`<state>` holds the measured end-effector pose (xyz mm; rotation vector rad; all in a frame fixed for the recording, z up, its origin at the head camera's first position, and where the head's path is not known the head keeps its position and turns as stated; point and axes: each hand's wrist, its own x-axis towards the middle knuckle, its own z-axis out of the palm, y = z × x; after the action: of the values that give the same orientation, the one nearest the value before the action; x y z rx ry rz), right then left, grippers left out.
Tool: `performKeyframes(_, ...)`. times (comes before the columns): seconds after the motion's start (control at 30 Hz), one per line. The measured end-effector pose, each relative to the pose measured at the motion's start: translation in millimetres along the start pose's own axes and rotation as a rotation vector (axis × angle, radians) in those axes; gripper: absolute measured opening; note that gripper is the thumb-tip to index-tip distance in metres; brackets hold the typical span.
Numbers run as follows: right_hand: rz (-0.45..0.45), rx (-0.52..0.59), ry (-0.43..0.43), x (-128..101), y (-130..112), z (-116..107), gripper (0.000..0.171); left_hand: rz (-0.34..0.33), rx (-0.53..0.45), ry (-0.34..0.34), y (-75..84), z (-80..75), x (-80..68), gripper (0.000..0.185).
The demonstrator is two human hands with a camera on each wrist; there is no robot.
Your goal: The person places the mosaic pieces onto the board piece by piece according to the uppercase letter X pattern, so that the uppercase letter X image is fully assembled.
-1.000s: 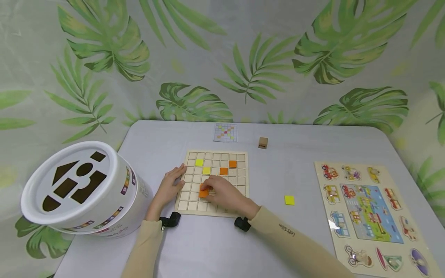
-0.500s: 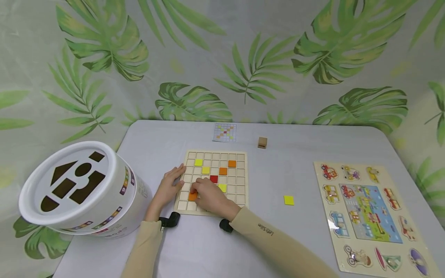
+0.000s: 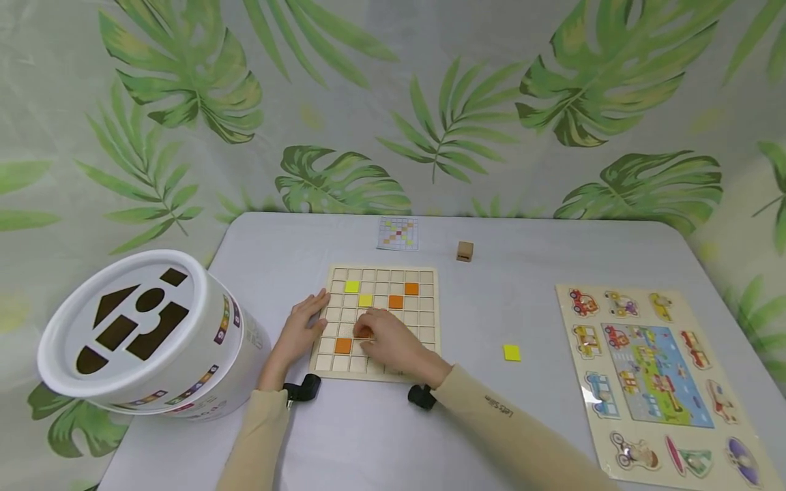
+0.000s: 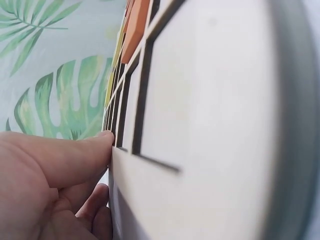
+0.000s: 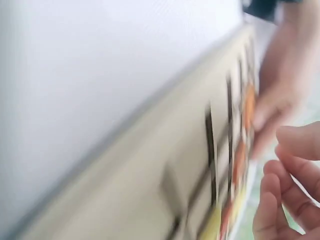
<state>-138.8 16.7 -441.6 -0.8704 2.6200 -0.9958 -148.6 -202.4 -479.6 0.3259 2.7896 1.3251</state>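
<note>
A wooden grid board (image 3: 424, 326) lies mid-table with yellow tiles (image 3: 352, 287) and orange tiles (image 3: 411, 289) in its cells. My left hand (image 3: 307, 322) rests flat against the board's left edge, and its thumb (image 4: 75, 157) presses the rim of the board (image 4: 210, 125). My right hand (image 3: 376, 335) lies over the board's middle, covering several cells. Its fingertips touch an orange tile (image 3: 364, 332) just right of another orange tile (image 3: 342, 346) that sits free in a cell. In the right wrist view its fingers (image 5: 287, 190) are loosely curled and hold nothing.
A white bucket (image 3: 147, 327) with a shape-cutout lid stands at the left. A pattern card (image 3: 398, 233) and a small wooden cube (image 3: 464, 251) lie behind the board. One loose yellow tile (image 3: 512, 352) lies on the table beside a vehicle peg puzzle (image 3: 657, 382) at the right.
My right hand carried an orange tile left to a lower-left cell, let it go, and moved back right over the board's middle. The left hand has stayed still.
</note>
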Motion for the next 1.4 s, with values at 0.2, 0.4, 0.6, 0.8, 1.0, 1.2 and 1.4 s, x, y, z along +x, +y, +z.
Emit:
performKeyframes(0.2, 0.073, 0.146, 0.084, -50, 46, -51, 0.019, 0.013, 0.019, 0.015, -3.4, 1.1, -0.5, 0.050)
performKeyframes(0.4, 0.120, 0.051, 0.158, -109, 96, -95, 0.023, 0.015, 0.008, 0.017, -1.3, -0.3, -1.7, 0.050)
performKeyframes(0.6, 0.182, -0.011, 0.127, -152, 129, -109, 0.028, 0.032, 0.022, 0.015, -1.4, -0.4, -1.3, 0.049)
performKeyframes(0.8, 0.162, -0.065, 0.092, -162, 138, -102, 0.030, 0.023, 0.019, 0.012, -1.7, -0.1, -1.3, 0.050)
performKeyframes(1.0, 0.156, -0.069, 0.098, -149, 132, -98, 0.028, 0.018, 0.020, 0.010, -0.3, 0.1, -1.3, 0.051)
performKeyframes(1.2, 0.105, -0.019, 0.070, -121, 103, -86, 0.026, 0.015, 0.025, 0.002, 0.7, 0.4, -0.6, 0.050)
performKeyframes(1.4, 0.044, -0.003, 0.020, -90, 74, -62, 0.025, 0.066, -0.016, 0.027, -0.7, 1.6, -2.4, 0.049)
